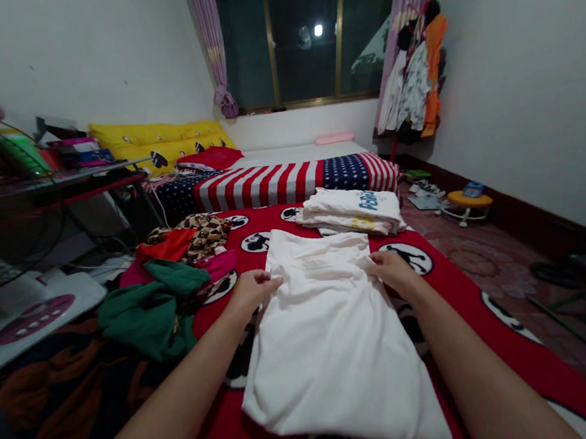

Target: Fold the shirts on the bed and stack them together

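A white garment (336,343), perhaps a shirt, lies spread in front of me on a red blanket (218,431) with black-and-white round prints. Its sides are folded in to a long shape, and wrinkles run across its far part. My left hand (259,286) pinches the garment's left edge between thumb and fingers. On the opposite edge, my right hand (391,269) grips the cloth the same way. Just beyond the garment, to the right, sits a stack of folded white clothes (351,210), the top one with blue lettering.
Left of the garment lie a green garment (159,309), a red cloth (170,246) and a brown patterned cloth (208,234). A bed with a flag-striped cover (261,186) stands behind. On the right floor is a yellow stool (468,201); a cluttered desk (93,175) stands left.
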A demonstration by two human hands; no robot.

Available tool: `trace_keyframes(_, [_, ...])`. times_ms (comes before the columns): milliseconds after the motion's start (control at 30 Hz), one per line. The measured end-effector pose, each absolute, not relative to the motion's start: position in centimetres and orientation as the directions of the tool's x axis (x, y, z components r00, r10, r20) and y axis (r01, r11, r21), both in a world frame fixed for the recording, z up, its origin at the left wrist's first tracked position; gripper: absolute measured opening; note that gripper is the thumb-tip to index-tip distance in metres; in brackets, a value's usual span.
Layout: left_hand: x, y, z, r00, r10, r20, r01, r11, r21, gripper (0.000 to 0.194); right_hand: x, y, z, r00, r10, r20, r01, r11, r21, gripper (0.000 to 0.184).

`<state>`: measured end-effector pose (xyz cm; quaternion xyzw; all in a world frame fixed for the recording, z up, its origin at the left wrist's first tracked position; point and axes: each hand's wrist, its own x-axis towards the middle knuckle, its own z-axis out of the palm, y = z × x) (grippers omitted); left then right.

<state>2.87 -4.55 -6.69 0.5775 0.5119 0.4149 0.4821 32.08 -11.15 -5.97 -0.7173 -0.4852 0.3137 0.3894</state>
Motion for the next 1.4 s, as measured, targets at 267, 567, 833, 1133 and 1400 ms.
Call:
trace_keyframes(267, [2.7, -4.8, -5.3, 0.244, 0.955, -0.169, -0.164, 0.212, 0.963, 0.042, 33.2, -12.4, -4.3, 0.126, 0.985, -0.115, 0.493, -0.163, -0.855, 0.038])
trace_keyframes(567, [4.5, -0.9, -4.1, 0.242, 0.970, -0.027, -0.326, 0.107, 0.939, 0.069, 32.4, -9.9, -5.4, 0.458, 0.881, 0.119, -0.050, 0.159, -0.986, 0.036])
trace_keyframes(833, [6.0, 1.8, -5.9, 0.179, 0.968, -0.177, -0.400, 0.236, 0.886, 0.066, 31.9, -8.5, -8.5, 0.528, 0.849, -0.026, -0.181, 0.082, -0.980, 0.041])
trace_keyframes(1133, [1.5, -2.9, -6.1, 0.283, 0.952, -0.118, -0.051, 0.138, 0.989, 0.081, 31.1, -8.4, -9.0, 0.493, 0.860, 0.133, 0.110, 0.090, -0.990, 0.059])
trace_keyframes(1400, [3.5, -3.5, -8.3, 0.330, 0.943, 0.041, 0.086, -0.073, 0.994, 0.067, 30.6, -7.7, -7.2, 0.494, 0.814, 0.305, 0.220, 0.223, -0.950, 0.045])
